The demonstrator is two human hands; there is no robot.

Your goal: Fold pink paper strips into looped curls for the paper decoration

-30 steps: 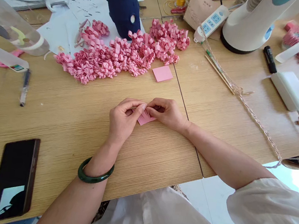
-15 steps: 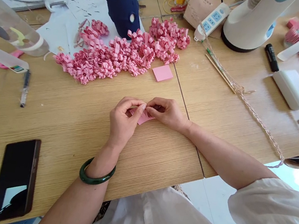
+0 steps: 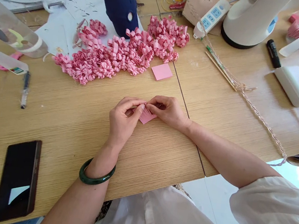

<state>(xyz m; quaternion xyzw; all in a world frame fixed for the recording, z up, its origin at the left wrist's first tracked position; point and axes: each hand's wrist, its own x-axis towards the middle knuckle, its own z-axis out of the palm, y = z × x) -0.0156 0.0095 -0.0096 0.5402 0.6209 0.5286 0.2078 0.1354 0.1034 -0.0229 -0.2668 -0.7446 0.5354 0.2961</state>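
Close together above the table's middle, my left hand (image 3: 124, 117) and my right hand (image 3: 168, 111) meet at their fingertips. Both are closed in a pinch over a small piece of pink paper (image 3: 146, 116), marked with fine parallel lines like cuts. Its far part is hidden behind the fingers, so exactly what the tips grip is hard to see. Beyond the hands lies a flat pink paper square (image 3: 162, 71). Behind that spreads a heap of curled pink paper loops (image 3: 113, 56).
A dark phone (image 3: 17, 182) lies front left, a pen (image 3: 25, 89) farther back. A blue bottle (image 3: 120, 8) stands behind the heap. To the right are a power strip (image 3: 211, 18), thin sticks (image 3: 220, 71), a braided cord (image 3: 262, 125), a marker (image 3: 273, 53) and a white box (image 3: 296, 86).
The pink paper under my fingers has turned slightly and shows a little more of its lined face. Both hands keep nearly the same place and pinch.
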